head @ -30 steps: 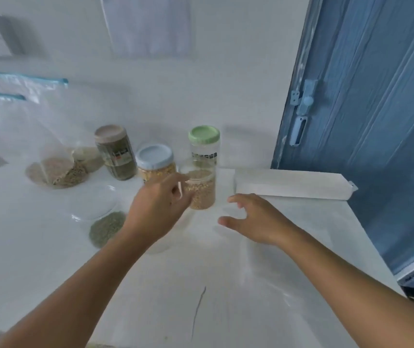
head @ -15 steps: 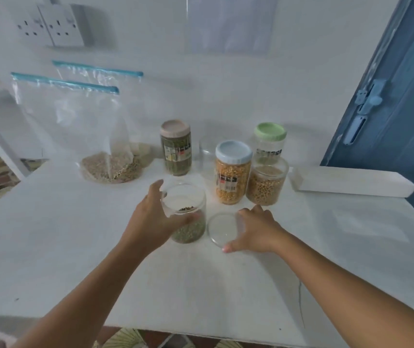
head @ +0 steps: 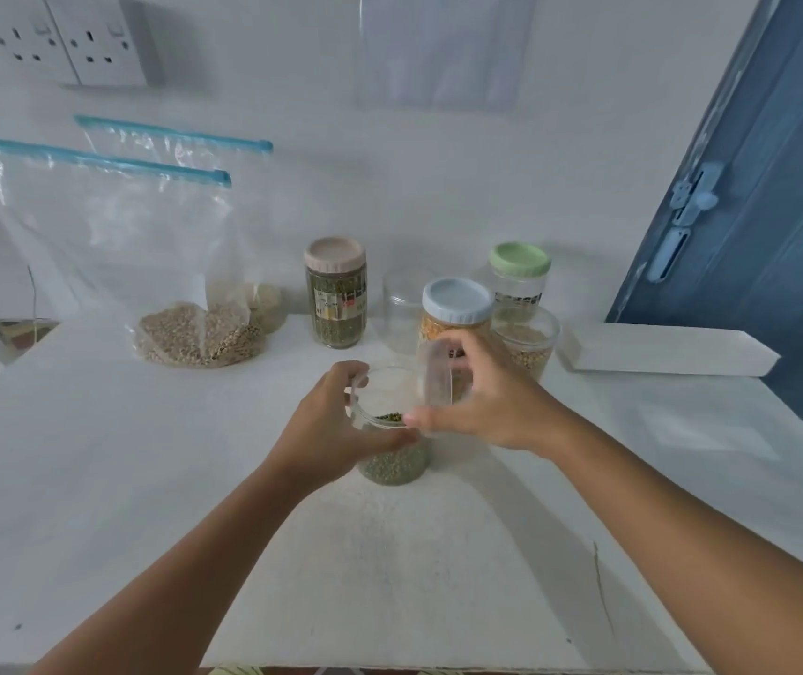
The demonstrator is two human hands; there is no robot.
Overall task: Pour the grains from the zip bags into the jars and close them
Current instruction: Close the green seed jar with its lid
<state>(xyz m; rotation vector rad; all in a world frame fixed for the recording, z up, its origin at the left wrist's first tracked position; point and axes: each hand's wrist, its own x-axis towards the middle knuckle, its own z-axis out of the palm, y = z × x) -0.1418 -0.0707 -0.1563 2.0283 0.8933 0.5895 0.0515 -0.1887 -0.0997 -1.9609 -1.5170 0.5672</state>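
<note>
Lid between right fingers

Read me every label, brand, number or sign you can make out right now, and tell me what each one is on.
No text here can be read.
Beige-lidded jar: printed label, red and dark marks, too blurred to read.
Green-lidded jar: dark band of print, too blurred to read.
Blue-lidded jar: label mostly hidden behind the right hand, unreadable.
Wall sockets: no lettering visible.
Zip bags and white box: no print visible.
</note>
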